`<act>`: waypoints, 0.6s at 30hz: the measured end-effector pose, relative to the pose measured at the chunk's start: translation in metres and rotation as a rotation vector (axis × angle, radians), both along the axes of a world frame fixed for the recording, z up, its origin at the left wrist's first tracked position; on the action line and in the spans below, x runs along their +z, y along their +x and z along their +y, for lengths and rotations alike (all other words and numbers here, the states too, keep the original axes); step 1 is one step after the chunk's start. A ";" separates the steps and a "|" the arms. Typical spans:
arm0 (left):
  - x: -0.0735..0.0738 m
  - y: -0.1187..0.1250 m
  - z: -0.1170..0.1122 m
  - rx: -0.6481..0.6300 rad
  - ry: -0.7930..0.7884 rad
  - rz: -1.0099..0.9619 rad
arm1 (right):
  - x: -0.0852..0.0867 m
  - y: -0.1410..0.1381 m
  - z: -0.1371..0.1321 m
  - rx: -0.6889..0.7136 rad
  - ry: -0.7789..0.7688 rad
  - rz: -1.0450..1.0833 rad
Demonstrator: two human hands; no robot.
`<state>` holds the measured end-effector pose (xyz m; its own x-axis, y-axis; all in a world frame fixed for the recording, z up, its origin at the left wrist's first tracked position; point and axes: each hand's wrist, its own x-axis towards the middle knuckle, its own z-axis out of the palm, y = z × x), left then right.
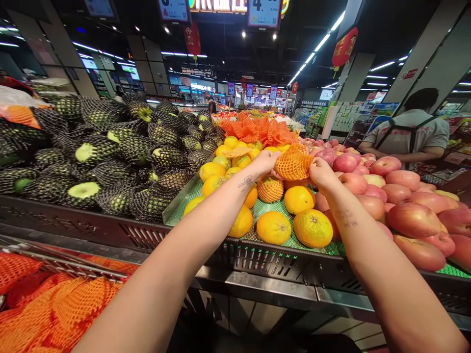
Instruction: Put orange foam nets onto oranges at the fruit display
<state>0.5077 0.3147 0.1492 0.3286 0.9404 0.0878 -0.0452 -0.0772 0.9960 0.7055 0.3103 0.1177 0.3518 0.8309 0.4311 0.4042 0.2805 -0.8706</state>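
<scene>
An orange foam net sleeve [293, 163] is held up over the yellow-orange citrus fruit, stretched between my two hands. My left hand [268, 163] pinches its left side, and my right hand [319, 171] grips the right side with curled fingers. Whether a fruit sits inside the sleeve I cannot tell. Just below it, one citrus fruit in a foam net [270, 189] rests among bare ones. Closer to the front lie a bare orange [313, 228] and another orange [274, 227] on green matting. Behind my hands is a heap of red-orange foam nets [257, 128].
Dark-netted green melons [110, 157] are piled to the left, pink apples [415, 218] to the right. A black crate edge [272, 260] runs along the front. Loose orange nets [66, 309] fill the lower left. A person in grey [412, 127] stands at the right, back turned.
</scene>
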 end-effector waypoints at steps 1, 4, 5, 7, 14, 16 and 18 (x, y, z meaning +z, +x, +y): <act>0.003 -0.001 -0.002 0.023 0.033 -0.038 | -0.001 -0.003 0.001 0.029 0.016 0.057; 0.009 -0.003 -0.006 0.023 0.096 -0.132 | -0.001 -0.016 -0.002 0.121 0.063 0.200; 0.010 -0.002 -0.007 0.000 0.092 -0.147 | -0.001 -0.021 -0.004 0.145 0.080 0.234; 0.011 -0.001 -0.008 -0.065 0.034 -0.149 | -0.001 -0.030 -0.009 0.172 0.118 0.279; 0.007 0.000 -0.008 -0.352 -0.193 -0.045 | 0.001 -0.040 -0.019 0.210 0.137 0.300; 0.008 -0.001 -0.009 -0.334 -0.157 -0.050 | 0.003 -0.037 -0.019 0.195 0.055 0.298; 0.009 -0.002 -0.011 -0.329 -0.118 -0.060 | 0.005 -0.033 -0.019 0.182 0.020 0.294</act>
